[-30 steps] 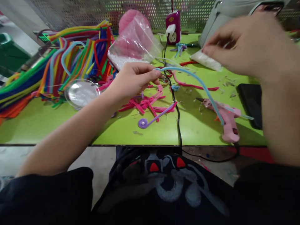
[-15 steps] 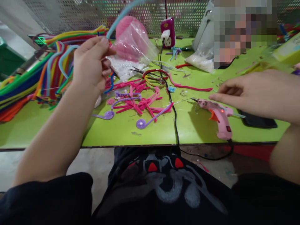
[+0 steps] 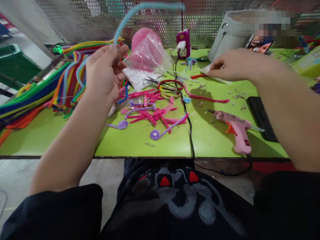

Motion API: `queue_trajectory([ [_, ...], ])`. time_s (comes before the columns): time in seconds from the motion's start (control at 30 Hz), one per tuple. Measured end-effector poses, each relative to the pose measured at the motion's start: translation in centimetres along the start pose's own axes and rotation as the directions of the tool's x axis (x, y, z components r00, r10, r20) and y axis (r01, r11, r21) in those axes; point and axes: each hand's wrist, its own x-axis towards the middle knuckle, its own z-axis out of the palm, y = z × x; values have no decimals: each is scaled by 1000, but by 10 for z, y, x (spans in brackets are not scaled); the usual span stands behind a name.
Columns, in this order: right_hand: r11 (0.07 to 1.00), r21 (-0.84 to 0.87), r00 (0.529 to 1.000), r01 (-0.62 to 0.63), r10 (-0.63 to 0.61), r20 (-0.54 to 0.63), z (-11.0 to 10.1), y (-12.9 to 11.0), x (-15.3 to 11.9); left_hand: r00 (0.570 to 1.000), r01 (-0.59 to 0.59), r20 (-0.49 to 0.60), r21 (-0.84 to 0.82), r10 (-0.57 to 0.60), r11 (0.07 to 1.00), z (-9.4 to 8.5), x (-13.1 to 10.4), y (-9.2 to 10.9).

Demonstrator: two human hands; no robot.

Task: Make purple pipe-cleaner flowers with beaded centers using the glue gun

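Observation:
My left hand (image 3: pixel 106 68) is closed in a pinch on a light blue pipe cleaner (image 3: pixel 135 12), which arcs up and over to the right. My right hand (image 3: pixel 235 66) reaches over a small whitish plastic bag (image 3: pixel 207 68) at the back right, thumb and fingers slightly apart; whether they touch the bag I cannot tell. Below that arm lies a pink hot glue gun (image 3: pixel 237 128), its nozzle pointing left. Purple pipe cleaners with coiled ends, one coil (image 3: pixel 155 134) bearing a pearl-like bead, lie among pink pipe cleaner pieces (image 3: pixel 160 115).
Bundles of coloured pipe cleaners (image 3: pixel 47 85) fill the left side. Scissors (image 3: pixel 170 85) and a bagged pink bundle (image 3: pixel 147 50) lie mid-table. A black cord (image 3: pixel 191 133) runs from a purple socket (image 3: pixel 186 55) over the front edge. A black phone (image 3: pixel 261 118) lies at right.
My right hand has moved from above the glue gun back and left to the whitish bag. My left hand still holds the blue pipe cleaner; the view has shifted slightly.

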Motion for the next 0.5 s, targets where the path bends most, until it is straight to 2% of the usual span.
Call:
queue_trajectory([
  [0.13, 997, -61, 997, -47, 50, 50, 2, -12, 27, 1000, -10, -1, 42, 10, 999, -19, 18, -7],
  [0.23, 998, -59, 998, 19, -15, 63, 6, -29, 33, 1000, -7, 0, 89, 7, 996, -20, 20, -10],
  [0.37, 988, -34, 989, 147, -147, 29, 5, -53, 26, 994, -45, -89, 139, 58, 989, -14, 16, -4],
  [0.43, 974, -20, 973, 223, -224, -61, -2, -67, 15, 991, -63, -109, 174, 83, 983, -11, 12, 2],
  [0.5, 951, -25, 919, 307, -303, -253, -12, -82, 0, 993, -93, -58, 216, 107, 972, -6, 4, 6],
])
